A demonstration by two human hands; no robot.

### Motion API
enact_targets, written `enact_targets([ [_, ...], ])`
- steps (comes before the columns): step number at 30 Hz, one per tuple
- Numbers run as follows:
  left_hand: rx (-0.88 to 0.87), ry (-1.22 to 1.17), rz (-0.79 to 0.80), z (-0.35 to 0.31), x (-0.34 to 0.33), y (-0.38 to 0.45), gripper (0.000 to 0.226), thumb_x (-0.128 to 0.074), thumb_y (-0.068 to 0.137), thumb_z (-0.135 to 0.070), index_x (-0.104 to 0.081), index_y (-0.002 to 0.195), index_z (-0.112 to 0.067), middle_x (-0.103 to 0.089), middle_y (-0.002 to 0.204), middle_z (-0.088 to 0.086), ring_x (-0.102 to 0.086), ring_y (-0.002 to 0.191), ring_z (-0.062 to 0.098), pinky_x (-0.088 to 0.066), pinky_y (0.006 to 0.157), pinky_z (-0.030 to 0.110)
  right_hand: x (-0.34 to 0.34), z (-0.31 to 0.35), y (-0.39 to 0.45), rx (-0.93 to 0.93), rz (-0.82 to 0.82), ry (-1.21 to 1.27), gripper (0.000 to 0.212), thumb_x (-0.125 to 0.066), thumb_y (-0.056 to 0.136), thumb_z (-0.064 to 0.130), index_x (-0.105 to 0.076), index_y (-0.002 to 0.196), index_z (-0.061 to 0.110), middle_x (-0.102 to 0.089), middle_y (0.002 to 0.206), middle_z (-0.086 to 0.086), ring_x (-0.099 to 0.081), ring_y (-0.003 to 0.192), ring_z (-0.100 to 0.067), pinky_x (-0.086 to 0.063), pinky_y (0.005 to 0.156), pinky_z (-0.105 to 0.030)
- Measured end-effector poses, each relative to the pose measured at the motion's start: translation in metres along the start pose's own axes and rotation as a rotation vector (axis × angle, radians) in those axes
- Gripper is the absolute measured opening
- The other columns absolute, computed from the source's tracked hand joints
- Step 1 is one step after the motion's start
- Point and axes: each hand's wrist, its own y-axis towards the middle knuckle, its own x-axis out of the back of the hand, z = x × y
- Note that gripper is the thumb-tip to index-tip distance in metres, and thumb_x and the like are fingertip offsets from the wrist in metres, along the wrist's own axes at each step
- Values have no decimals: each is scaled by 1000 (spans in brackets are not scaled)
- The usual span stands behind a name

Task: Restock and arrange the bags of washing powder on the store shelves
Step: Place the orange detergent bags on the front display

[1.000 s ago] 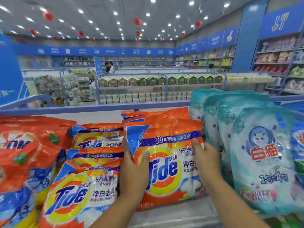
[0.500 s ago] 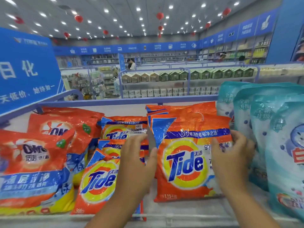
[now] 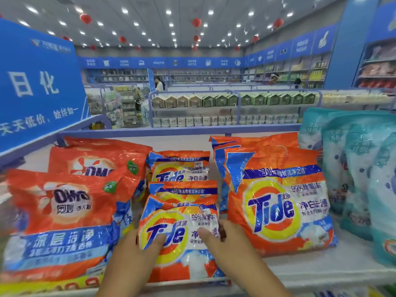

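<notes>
Two hands are gripping the small Tide bag (image 3: 180,239) at the front edge of the shelf (image 3: 300,269), at about 6 o'clock in the view. The left hand (image 3: 137,251) is clamping the bag's left side, thumb lying over the blue lettering. The right hand (image 3: 225,243) is clamping the right side, thumb pressing on the white panel and fingers curling round the bag's edge. The hands are sitting apart, with the bag's printed face between them.

Two more small Tide bags (image 3: 182,168) are standing behind it toward 12 o'clock, each one overlapping the one behind. At 3 o'clock from the held bag, just beside it, a large Tide bag (image 3: 278,202) is leaning upright, with further orange bags stacked behind it. At 9 o'clock, Omo bags (image 3: 62,213) are filling the left of the shelf, the front one touching or almost touching the left hand; which, I cannot tell. Teal bags (image 3: 351,159) are standing upright in a row at the far right, around 3 o'clock, close beside the large Tide bag.

A blue rail (image 3: 177,131) is running along the shelf's back. A blue sign (image 3: 38,86) with white characters is rising at 10 o'clock. Beyond the rail, at 12 o'clock, further aisles are showing under ceiling lights and red lanterns (image 3: 196,22).
</notes>
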Motion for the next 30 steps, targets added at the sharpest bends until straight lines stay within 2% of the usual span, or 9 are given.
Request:
enact_targets([
  [5, 4, -391, -15, 6, 3, 24, 9, -70, 93, -17, -61, 94, -16, -71, 86, 4, -65, 61, 5, -45, 52, 22, -20, 11, 8, -49, -215, 369, 8, -70, 92, 22, -65, 87, 24, -72, 95, -9, -67, 94, -34, -54, 84, -45],
  [9, 84, -699, 111, 0, 3, 45, 13, -70, 93, -24, -64, 103, -17, -79, 85, 5, -75, 64, 13, -56, 58, 30, -21, 13, 17, -80, -281, 582, 12, -72, 89, 14, -66, 90, 25, -76, 95, -8, -71, 94, -35, -54, 92, -60],
  [13, 36, -697, 157, -8, 3, 62, 13, -66, 95, -34, -70, 108, -32, -77, 102, -7, -73, 94, 17, -58, 82, 41, -16, 20, 27, -170, -90, 778, 61, -85, 61, 60, -72, 112, 30, -76, 114, 3, -66, 116, -27, -44, 108, -57],
  [15, -11, -737, 105, -11, 1, 64, 9, -62, 98, -33, -69, 104, -34, -76, 98, -12, -71, 90, 8, -55, 74, 32, -14, 25, 31, -134, -134, 762, 36, -79, 77, 51, -76, 104, 28, -78, 103, 7, -68, 111, -24, -48, 103, -53],
  [17, -28, -771, 25, -13, -4, 64, 9, -59, 100, -31, -68, 100, -34, -73, 88, -14, -67, 78, 2, -49, 65, 25, -16, 30, 33, -83, -326, 736, 12, -68, 95, 30, -76, 94, 22, -78, 85, 7, -69, 92, -18, -55, 81, -38],
  [19, -52, -738, -60, -12, -11, 67, 10, -59, 100, -34, -69, 100, -34, -73, 94, -9, -67, 85, 7, -53, 74, 33, -19, 32, 38, -57, -484, 678, 22, -62, 99, 27, -74, 82, 20, -74, 76, 3, -65, 77, -19, -52, 66, -33],
  [22, -96, -592, -162, -10, -16, 76, 13, -53, 103, -35, -65, 99, -31, -70, 100, -7, -65, 90, 13, -53, 78, 38, -22, 33, 48, -51, -568, 601, 31, -59, 100, 32, -71, 76, 16, -72, 79, -9, -62, 73, -25, -52, 70, -39],
  [25, -142, -325, -173, -6, -20, 89, 16, -48, 103, -35, -62, 102, -26, -63, 115, 0, -62, 104, 28, -51, 93, 44, -23, 29, 56, -45, -563, 447, 28, -53, 103, 29, -67, 87, 11, -65, 75, -7, -53, 65, -20, -50, 69, -40],
  [30, -71, -345, -56, -2, -23, 103, 14, -45, 105, -32, -57, 98, -27, -61, 87, -8, -60, 80, 14, -48, 72, 34, -20, 27, 64, -153, -283, 539, 13, -54, 100, 31, -63, 106, 25, -72, 96, -2, -69, 86, -25, -56, 68, -39],
])
